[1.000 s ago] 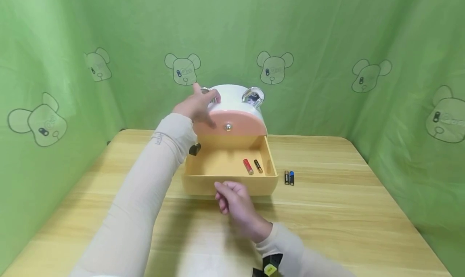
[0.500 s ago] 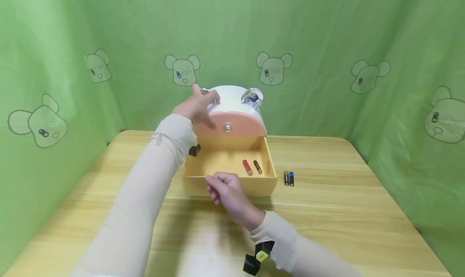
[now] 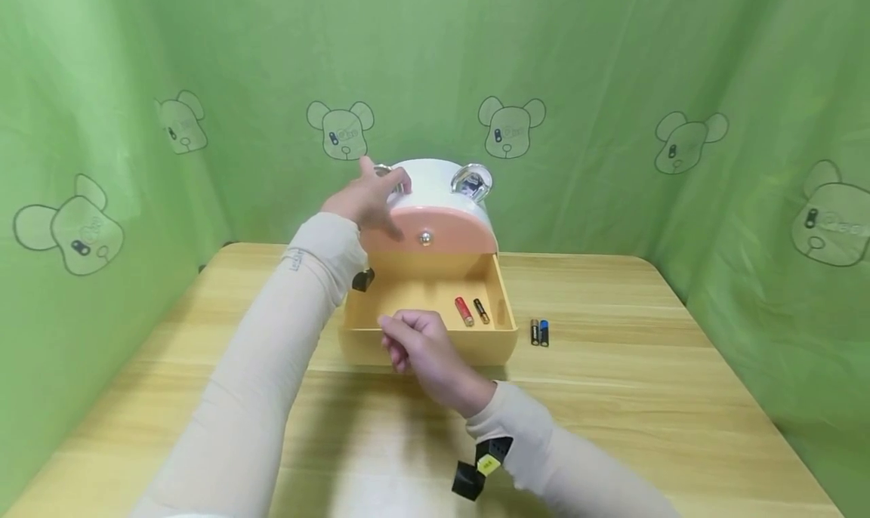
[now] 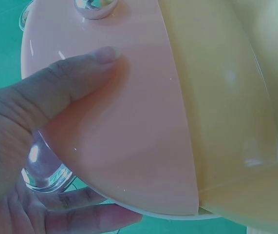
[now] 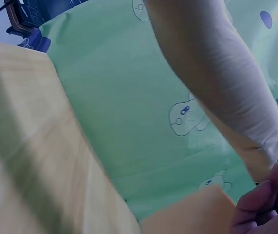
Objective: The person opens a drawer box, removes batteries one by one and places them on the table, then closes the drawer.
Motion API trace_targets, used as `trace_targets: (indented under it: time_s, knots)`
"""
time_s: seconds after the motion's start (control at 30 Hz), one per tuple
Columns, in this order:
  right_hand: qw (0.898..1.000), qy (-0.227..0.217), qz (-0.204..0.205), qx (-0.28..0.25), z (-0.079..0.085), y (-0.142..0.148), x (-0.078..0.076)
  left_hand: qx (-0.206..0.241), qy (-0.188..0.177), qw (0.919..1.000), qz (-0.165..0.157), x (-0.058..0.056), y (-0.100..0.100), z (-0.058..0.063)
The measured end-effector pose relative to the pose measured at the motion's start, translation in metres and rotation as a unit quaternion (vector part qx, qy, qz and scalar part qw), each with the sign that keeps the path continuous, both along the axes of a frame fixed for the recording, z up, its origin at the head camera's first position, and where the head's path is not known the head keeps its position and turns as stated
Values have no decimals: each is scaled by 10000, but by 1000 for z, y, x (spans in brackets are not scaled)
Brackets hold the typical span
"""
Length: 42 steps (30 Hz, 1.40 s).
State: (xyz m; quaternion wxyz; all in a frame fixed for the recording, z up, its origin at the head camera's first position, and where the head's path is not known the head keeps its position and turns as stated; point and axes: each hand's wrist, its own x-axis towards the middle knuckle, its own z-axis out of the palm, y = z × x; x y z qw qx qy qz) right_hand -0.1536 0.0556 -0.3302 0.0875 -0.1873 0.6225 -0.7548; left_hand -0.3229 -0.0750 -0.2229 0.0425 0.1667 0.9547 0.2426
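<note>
A drawer box with a white domed top [image 3: 430, 180], a pink front panel [image 3: 462, 231] and silver ears stands in the head view. Its yellow drawer [image 3: 485, 347] is pulled out. My left hand [image 3: 367, 199] grips the box's upper left; in the left wrist view the thumb [image 4: 70, 80] lies across the pink front, fingers behind the edge. Curled fingers show on my right hand [image 3: 424, 352], which is at the drawer's front wall with nothing visible in it; contact there I cannot tell. A red battery [image 3: 464, 312] and a black battery [image 3: 482, 311] lie inside the drawer.
Right of the drawer, a black-and-copper battery [image 3: 535, 333] and a blue-topped battery [image 3: 544, 333] lie side by side on the wooden table [image 3: 646, 367]. Green curtains [image 3: 421, 50] surround the table. A round silver knob [image 3: 426, 238] sticks out of the pink panel.
My right hand has moved up and slightly left, from low before the drawer's front wall to its top rim. The left hand, box and batteries look unmoved.
</note>
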Motion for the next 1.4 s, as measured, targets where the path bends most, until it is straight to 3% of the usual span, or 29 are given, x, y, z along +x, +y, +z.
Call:
trace_targets:
  time_s: [0.2,0.63,0.97,1.2,1.4]
  knots:
    - [9998,210,-49,56,17,4,-9,-78,17,10000,16,-2,1,0]
    - [9921,-619,1031,362,32,14,-24,-3,-83,10000,35,1,1,-2]
    - [9881,-710,1250,553,48,22,-46,-105,15,9999,2,-2,2,1]
    - [9868,-588,1215,899,54,27,-62,-144,70,9999,-57,-2,2,2]
    - [9770,-321,1379,1597,55,32,-72,-233,73,9997,-46,-4,1,0]
